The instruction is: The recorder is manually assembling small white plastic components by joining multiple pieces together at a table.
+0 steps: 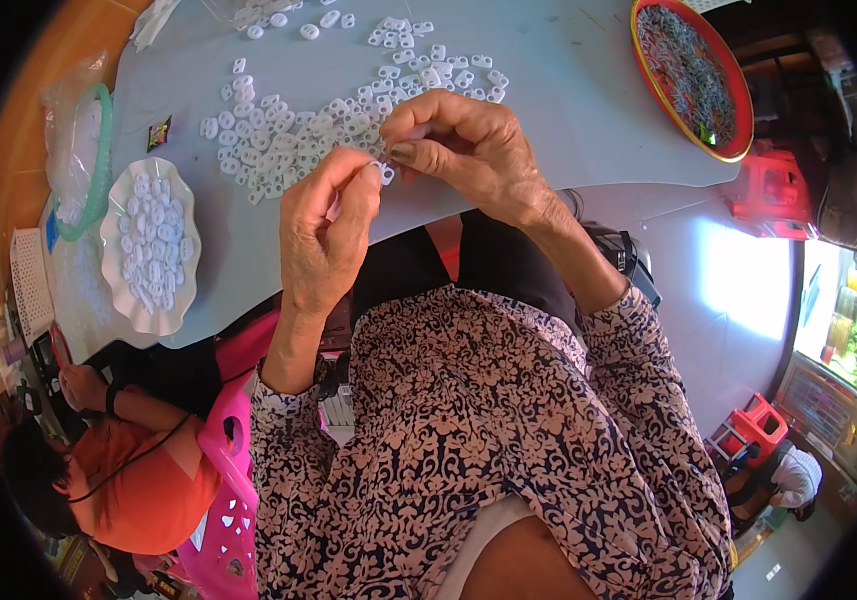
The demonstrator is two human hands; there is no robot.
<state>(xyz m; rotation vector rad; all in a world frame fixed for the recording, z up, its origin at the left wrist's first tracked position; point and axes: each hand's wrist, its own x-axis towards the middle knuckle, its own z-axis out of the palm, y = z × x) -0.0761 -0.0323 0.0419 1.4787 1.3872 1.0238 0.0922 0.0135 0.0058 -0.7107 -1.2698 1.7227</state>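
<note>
My left hand [323, 235] and my right hand [463, 145] meet above the near edge of the pale table [568, 90]. Both pinch one small white plastic ring piece [385, 172] between thumb and fingertips. Just beyond the hands a loose heap of several white ring pieces [338, 120] lies spread over the tabletop. My patterned sleeves come up from the lower edge.
A white scalloped dish [116, 262] holding several white pieces sits at the left. Beside it is a green-rimmed bag [83, 150]. A red and yellow round tray [738, 75] of small grey parts stands far right. A person in orange [138, 470] sits lower left beside a pink stool [233, 520].
</note>
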